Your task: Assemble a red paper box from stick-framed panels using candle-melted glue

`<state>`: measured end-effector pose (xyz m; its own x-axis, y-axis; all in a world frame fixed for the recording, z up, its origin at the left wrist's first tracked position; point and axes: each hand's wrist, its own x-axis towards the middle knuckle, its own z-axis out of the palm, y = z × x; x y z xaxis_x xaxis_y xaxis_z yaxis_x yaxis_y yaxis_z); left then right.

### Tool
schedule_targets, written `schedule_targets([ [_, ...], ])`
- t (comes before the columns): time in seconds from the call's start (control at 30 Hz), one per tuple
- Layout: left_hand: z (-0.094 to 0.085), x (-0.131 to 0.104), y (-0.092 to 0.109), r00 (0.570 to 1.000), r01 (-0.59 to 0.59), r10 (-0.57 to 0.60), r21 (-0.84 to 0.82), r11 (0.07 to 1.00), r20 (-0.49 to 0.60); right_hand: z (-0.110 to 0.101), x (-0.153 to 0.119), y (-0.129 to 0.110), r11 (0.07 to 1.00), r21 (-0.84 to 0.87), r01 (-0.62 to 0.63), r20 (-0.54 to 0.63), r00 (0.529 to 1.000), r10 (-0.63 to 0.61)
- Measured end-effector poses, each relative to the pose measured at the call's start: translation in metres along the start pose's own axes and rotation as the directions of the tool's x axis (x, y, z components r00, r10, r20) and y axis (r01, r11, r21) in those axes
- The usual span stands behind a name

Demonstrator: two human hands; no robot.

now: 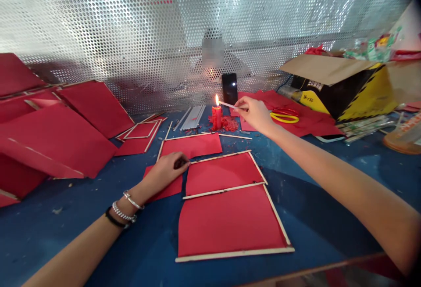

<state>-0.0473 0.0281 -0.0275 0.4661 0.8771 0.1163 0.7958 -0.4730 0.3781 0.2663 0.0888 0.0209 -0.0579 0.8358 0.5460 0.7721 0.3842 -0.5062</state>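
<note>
My right hand point(253, 110) pinches a thin pale stick point(226, 104), its far tip at the flame of a lit red candle point(216, 118). Melted red wax lies around the candle's foot. Lower left, my left hand point(169, 168) rests with curled fingers by the upper left corner of a red panel point(226, 173) framed with pale wooden strips. Whatever its fingertips hold, if anything, is hidden. A second framed red section point(226, 221) joins the panel on the near side. Behind my left hand lies another red sheet point(194, 145) with strips along its edges.
Red framed panels point(55, 142) are piled at the left. A black phone point(229, 88) stands behind the candle, with clear sticks point(193, 118) to its left. Yellow-handled scissors point(284, 117) lie on red sheets at right, before a black-and-yellow box point(348, 91). Perforated metal forms the back wall.
</note>
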Motion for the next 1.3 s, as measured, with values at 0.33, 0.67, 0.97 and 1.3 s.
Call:
schedule_targets([
  [0.33,0.000,0.000,-0.001,1.000,-0.005,0.005,0.010,1.000,0.002,-0.001,0.000,-0.001,1.000,0.006,0.008,-0.002,1.000,-0.008],
  [0.67,-0.001,0.000,0.003,1.000,0.016,-0.016,0.011,1.000,0.007,0.001,-0.001,0.001,0.999,0.032,0.017,0.000,1.000,-0.017],
  [0.97,0.000,0.000,0.000,1.000,0.010,-0.010,-0.008,1.000,0.015,-0.029,0.004,-0.021,0.976,0.211,0.047,-0.060,0.998,-0.035],
  [1.3,0.000,0.003,-0.003,0.999,0.031,-0.030,-0.015,0.999,0.017,-0.033,-0.062,-0.019,0.893,0.428,-0.140,0.251,0.967,0.031],
])
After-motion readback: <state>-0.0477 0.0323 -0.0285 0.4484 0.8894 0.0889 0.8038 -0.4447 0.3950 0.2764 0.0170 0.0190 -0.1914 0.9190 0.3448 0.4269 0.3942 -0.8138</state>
